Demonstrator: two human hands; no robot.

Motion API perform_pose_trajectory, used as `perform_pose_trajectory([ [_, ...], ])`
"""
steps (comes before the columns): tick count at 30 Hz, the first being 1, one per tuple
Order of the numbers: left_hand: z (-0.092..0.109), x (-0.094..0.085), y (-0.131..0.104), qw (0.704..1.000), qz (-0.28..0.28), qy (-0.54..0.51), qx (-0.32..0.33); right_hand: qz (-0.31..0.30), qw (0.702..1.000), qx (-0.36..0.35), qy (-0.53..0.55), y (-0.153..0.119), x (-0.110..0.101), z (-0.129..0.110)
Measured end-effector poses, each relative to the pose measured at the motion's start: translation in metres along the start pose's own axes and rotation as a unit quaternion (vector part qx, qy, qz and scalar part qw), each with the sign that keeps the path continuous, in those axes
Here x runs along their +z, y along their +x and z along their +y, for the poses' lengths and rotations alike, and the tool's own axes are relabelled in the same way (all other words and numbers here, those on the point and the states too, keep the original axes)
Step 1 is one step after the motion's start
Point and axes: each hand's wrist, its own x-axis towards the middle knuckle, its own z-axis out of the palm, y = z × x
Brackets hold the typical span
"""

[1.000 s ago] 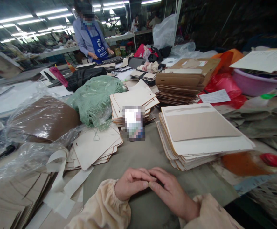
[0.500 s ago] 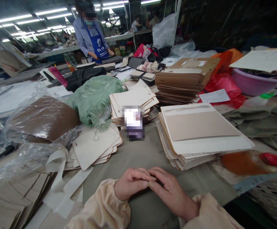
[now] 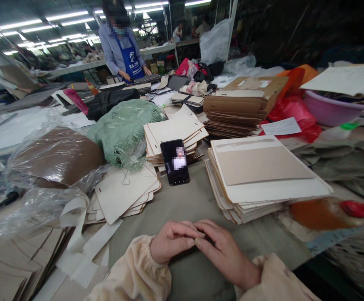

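At the far left, in the background, a person in a brown apron (image 3: 15,77); in the near corner, a pile of brown boards (image 3: 15,259). Next, a brown sheet (image 3: 59,156) wrapped in clear plastic, then pale strips (image 3: 78,238) curling beside a fanned pile of cream boards (image 3: 125,188). Behind these, a fringed green bundle (image 3: 122,129), and farther back a co-worker in a blue apron (image 3: 119,50).

Near the middle, over the grey-green cloth (image 3: 197,200), left hand (image 3: 172,241) and right hand (image 3: 225,253) brought together, fingertips touching, fingers loosely curved and thumbs apart from them. Just beyond, on the same cloth, a phone (image 3: 175,163) tilted back before a cream stack (image 3: 175,125), screen facing the hands.

To the right, a tall brown stack (image 3: 232,115); nearer, a stack of white boards (image 3: 272,192) topped with a brown piece (image 3: 263,165). At the far right, an amber bottle (image 3: 319,214) lying on its side, and behind it a purple basin (image 3: 335,110).
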Motion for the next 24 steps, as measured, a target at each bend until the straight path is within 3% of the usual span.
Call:
perform_pose_trajectory([
  [24, -0.0007, 0.0008, 0.0013, 1.0, 0.01, 0.012, 0.005, -0.002, 1.0, 0.002, -0.001, -0.0016, 0.0005, -0.0008],
])
